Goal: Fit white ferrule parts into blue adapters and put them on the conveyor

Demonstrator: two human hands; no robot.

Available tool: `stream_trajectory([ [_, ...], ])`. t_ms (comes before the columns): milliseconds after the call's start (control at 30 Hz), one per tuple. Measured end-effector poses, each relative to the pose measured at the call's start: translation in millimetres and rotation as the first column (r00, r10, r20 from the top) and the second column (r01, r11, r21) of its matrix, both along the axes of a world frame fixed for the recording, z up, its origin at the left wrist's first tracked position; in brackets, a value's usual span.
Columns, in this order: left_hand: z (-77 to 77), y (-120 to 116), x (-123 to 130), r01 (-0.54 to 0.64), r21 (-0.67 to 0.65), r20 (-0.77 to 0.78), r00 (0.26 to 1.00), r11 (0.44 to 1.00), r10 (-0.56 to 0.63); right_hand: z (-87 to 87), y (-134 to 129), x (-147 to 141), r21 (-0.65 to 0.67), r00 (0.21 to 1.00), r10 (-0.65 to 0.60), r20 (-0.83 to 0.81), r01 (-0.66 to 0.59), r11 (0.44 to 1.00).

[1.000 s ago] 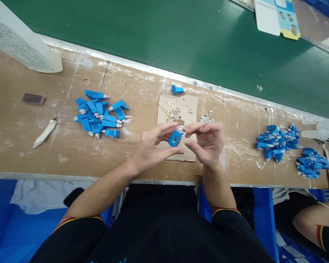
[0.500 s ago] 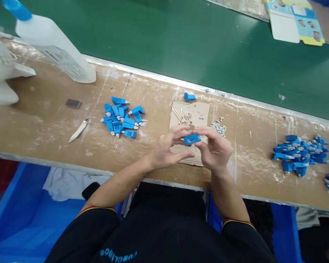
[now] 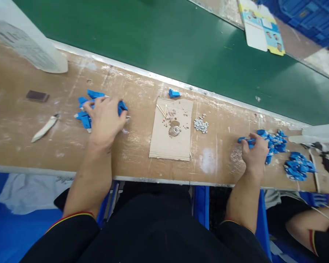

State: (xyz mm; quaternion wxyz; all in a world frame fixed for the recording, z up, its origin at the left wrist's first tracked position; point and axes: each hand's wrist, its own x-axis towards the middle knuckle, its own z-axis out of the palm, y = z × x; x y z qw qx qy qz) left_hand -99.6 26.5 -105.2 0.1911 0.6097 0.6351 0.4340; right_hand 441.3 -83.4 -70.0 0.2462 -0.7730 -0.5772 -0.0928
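Left fingers (image 3: 123, 116): curled over blue parts (image 3: 84, 119); grip cannot be told.
Right fingers (image 3: 245, 147): blue piece (image 3: 241, 139) pinched, beside right-hand pile (image 3: 276, 143).
Blue bin (image 3: 5, 230): white cloth (image 3: 26, 197) contained, below left fingers.

Looked like factory workshop, likely small-parts assembly line. Had long bench (image 3: 137, 153) covered in scuffed, stained brown board, set along broad green surface (image 3: 142, 44) resembling conveyor belt, edged with metal strip (image 3: 126, 67). Carried near-identical blue parts (image 3: 298, 167) in separate heaps, plus pile of tiny grey pieces (image 3: 201, 125). Included large white bottle (image 3: 48, 54), printed carton (image 3: 256, 34) and blue crates (image 3: 307, 20) beyond, blue bins (image 3: 16, 237) below. Showed co-worker's sleeve (image 3: 322, 238) trimmed red and yellow, matching wearer's sleeves (image 3: 67, 235); suggested uniform.
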Motion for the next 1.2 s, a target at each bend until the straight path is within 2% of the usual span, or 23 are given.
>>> stream_trajectory([
  [67,5.8,1,3,-0.030,0.000,-0.020,0.999,1.000,0.030,4.4,4,-10,0.101,0.999,-0.034,0.020,0.032,0.994],
  [133,13.1,1,6,-0.052,0.008,-0.013,0.999,0.999,0.052,7.9,11,-33,0.149,1.000,0.018,-0.008,-0.016,0.989],
  [167,16.6,1,7,-0.066,0.018,-0.001,0.998,0.998,0.066,8.9,16,-48,0.128,0.996,0.086,-0.024,-0.083,0.988],
  [233,22.4,0,9,-0.122,0.075,0.085,0.990,0.990,0.116,8.7,28,-77,0.001,0.965,0.255,-0.062,-0.256,0.967],
  [300,25.9,-1,13,-0.161,0.151,0.272,0.955,0.975,0.115,5.9,39,-100,-0.179,0.924,0.369,-0.105,-0.382,0.907],
  [367,27.3,-1,19,-0.178,0.221,0.494,0.868,0.959,0.047,1.7,48,-116,-0.329,0.914,0.385,-0.131,-0.406,0.852],
  [433,28.1,-3,26,-0.141,0.255,0.650,0.757,0.956,-0.062,-2.0,52,-123,-0.409,0.930,0.343,-0.131,-0.366,0.836],
  [567,29.7,-14,42,0.081,0.216,0.792,0.568,0.973,-0.224,-4.6,54,-125,-0.437,0.947,0.302,-0.114,-0.320,0.840],
  [700,27.7,-28,55,0.248,0.160,0.875,0.412,0.955,-0.254,-4.8,55,-124,-0.438,0.941,0.323,-0.104,-0.335,0.834],
  [800,25.1,-33,61,0.323,0.090,0.927,0.318,0.942,-0.198,-4.2,58,-120,-0.430,0.936,0.338,-0.102,-0.347,0.833],
  [900,25.8,-35,66,0.397,0.052,0.929,0.318,0.916,-0.190,4.1,57,-117,-0.371,0.929,0.356,-0.104,-0.368,0.853],
  [967,29.4,-36,70,0.453,0.049,0.932,0.300,0.890,-0.204,17.2,54,-123,-0.241,0.909,0.398,-0.120,-0.416,0.877],
  [1033,35.5,-41,75,0.501,0.038,0.955,0.237,0.864,-0.179,34.7,48,-139,-0.063,0.863,0.486,-0.137,-0.498,0.865],
  [1100,42.7,-47,82,0.543,0.035,0.982,0.136,0.839,-0.129,52.1,42,-166,0.093,0.782,0.611,-0.125,-0.604,0.792],
  [1200,50.3,-56,93,0.625,0.040,0.997,0.029,0.779,-0.074,66.0,37,-214,0.237,0.608,0.789,-0.090,-0.756,0.610],
])
